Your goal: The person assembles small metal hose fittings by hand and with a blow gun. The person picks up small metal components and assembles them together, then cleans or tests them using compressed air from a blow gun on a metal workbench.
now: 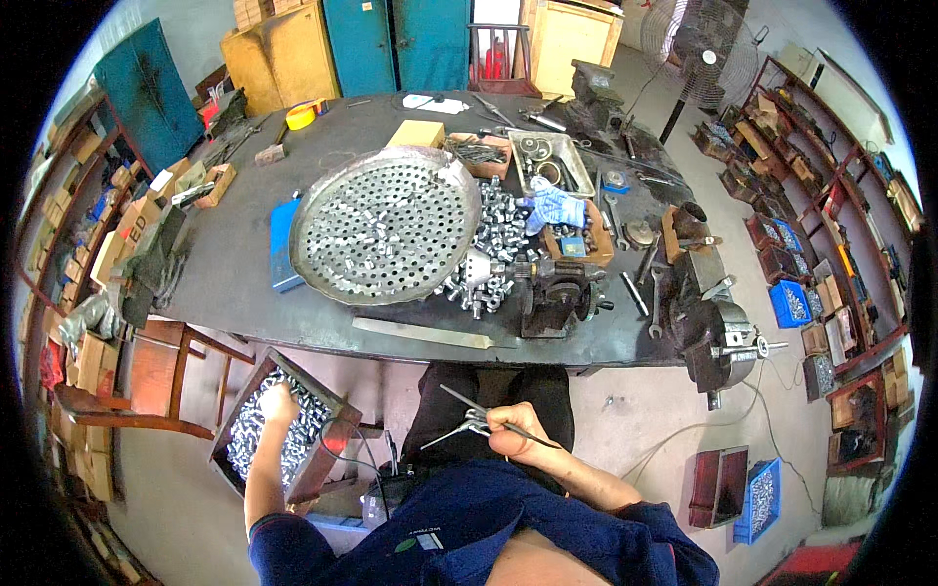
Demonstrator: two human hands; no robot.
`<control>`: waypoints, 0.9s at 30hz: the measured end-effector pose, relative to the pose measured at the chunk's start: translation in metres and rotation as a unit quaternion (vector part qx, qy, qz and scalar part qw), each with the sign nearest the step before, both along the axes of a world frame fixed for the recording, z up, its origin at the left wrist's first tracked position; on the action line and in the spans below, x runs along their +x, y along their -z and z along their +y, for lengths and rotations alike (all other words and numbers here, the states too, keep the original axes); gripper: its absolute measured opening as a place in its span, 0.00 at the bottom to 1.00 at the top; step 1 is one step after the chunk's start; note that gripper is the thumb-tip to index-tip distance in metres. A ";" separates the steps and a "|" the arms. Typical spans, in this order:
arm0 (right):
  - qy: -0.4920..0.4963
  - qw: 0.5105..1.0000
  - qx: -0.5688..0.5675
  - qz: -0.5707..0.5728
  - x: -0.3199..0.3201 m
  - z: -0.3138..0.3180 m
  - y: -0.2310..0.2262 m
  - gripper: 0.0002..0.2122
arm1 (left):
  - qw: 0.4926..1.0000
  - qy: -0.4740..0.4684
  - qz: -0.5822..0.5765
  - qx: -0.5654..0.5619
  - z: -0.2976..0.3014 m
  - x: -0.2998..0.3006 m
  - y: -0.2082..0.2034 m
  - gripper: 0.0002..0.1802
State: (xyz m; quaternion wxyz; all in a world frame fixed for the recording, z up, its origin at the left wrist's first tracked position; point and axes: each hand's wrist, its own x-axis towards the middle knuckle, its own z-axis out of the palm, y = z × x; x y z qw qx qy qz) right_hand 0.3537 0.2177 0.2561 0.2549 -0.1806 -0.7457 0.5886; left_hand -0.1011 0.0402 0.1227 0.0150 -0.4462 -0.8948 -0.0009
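My left hand (279,399) reaches down into a wooden box (319,467) of small shiny metal fittings (256,436). Its fingertips are hidden among the fittings, so I cannot see whether they hold any. In front of my lap, my right hand (518,430) is closed around a slim metal tool with two long prongs (457,396). The prongs spread apart toward the left, and small silvery pieces show by the fingers. On the bench above, a round perforated metal pan (322,256) lies tilted with scattered fittings on it.
A small hand-cranked bench device (559,293) stands beside a heap of fittings (500,220). A long flat metal bar (420,333) lies along the front edge of the dark bench (234,303). A vise (718,342) is at right, a wooden chair (156,376) at left, and blue bins (757,501) at lower right.
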 end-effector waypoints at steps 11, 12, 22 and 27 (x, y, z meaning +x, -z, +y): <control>0.052 0.998 0.024 -0.014 0.000 -0.009 0.005 0.10 | 0.957 -0.060 -0.193 0.206 -0.003 0.006 -0.043 0.07; 0.061 0.998 0.005 -0.013 -0.001 -0.012 0.008 0.09 | 0.883 -0.086 -0.332 0.322 -0.002 0.017 -0.055 0.07; -0.042 0.996 0.074 0.006 -0.029 0.000 -0.024 0.13 | 0.384 0.138 -0.832 0.375 0.064 0.189 -0.122 0.15; -0.013 0.997 0.077 0.015 -0.027 0.010 -0.031 0.20 | 0.282 0.144 -0.899 0.302 0.091 0.229 -0.120 0.15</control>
